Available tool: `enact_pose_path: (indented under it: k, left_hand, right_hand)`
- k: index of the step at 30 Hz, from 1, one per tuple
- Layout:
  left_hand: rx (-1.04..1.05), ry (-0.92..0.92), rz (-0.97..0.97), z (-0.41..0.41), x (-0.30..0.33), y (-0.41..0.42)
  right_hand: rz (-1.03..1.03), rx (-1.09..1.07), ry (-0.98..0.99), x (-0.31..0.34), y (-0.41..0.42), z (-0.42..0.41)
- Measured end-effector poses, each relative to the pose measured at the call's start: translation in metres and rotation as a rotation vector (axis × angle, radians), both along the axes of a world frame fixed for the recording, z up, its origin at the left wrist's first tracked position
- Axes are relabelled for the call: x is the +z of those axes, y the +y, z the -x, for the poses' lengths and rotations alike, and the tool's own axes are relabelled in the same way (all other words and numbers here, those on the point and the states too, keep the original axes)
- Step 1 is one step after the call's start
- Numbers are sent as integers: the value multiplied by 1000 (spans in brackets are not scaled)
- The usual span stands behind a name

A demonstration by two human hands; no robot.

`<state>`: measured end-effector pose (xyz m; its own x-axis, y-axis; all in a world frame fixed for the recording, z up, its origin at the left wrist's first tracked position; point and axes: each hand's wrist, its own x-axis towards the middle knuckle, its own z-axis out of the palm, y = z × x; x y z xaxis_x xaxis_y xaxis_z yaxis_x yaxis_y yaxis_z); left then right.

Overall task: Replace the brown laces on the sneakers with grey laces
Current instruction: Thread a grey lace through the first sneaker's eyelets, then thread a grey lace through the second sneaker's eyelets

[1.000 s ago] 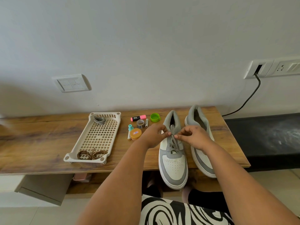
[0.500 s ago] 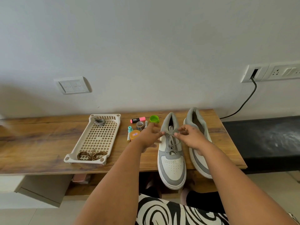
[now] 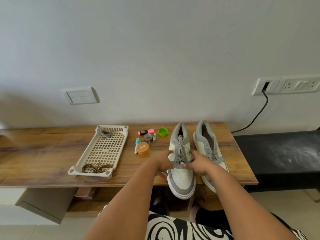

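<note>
Two grey and white sneakers stand on the wooden bench, toes over its front edge. The left sneaker is laced with a grey lace whose ends lie loose over the tongue. The right sneaker shows bare eyelets. My left hand grips the left sneaker's left side at midfoot, thumb up on the upper. My right hand grips its right side, fingers curled at the lowest lace rows. Brown laces lie at the near end of a cream tray, and a coiled grey lace at its far end.
Between tray and sneakers lie a pink highlighter, a tape roll, a green cap, an orange jar and small tubes. A black bench adjoins on the right. A black cable hangs from a wall socket.
Both hands let go of the grey lace ends near the tongue and came toward me, down to the sides of the left sneaker. The lace now lies loose on it.
</note>
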<state>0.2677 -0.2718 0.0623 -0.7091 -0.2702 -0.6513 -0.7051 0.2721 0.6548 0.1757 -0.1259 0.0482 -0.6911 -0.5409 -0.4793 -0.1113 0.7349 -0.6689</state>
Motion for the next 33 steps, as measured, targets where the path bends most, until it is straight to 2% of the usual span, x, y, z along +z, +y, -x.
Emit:
enact_pose_path:
  k: [3, 6, 9, 13, 16, 19, 21, 26, 31, 33]
  left_hand:
    - [-14, 28, 93, 7, -3, 0]
    - [-76, 55, 289, 12, -7, 0]
    - [-96, 87, 355, 17, -12, 0]
    - [-197, 72, 532, 18, -9, 1]
    - [-163, 137, 587, 12, 4, 7]
    - [-13, 327, 568, -1, 25, 8]
    - [126, 473, 526, -11, 41, 2]
    - [453, 705, 328, -32, 61, -42]
    - [508, 675, 500, -53, 61, -121]
    - [579, 656, 467, -62, 53, -156]
  right_hand:
    - [-10, 40, 72, -3, -3, 4]
    - [-34, 57, 159, -3, -8, 5]
    - [-37, 68, 214, -7, -10, 5]
    - [156, -106, 246, -11, -9, 2]
    - [265, -210, 487, -4, -8, -9]
    - [273, -192, 905, 3, -15, -22]
    - [290, -159, 1019, 12, -29, -28]
    - [440, -84, 863, 30, -100, -44]
    - [392, 251, 691, 42, -193, -61]
    - [405, 330, 647, 33, -230, -63]
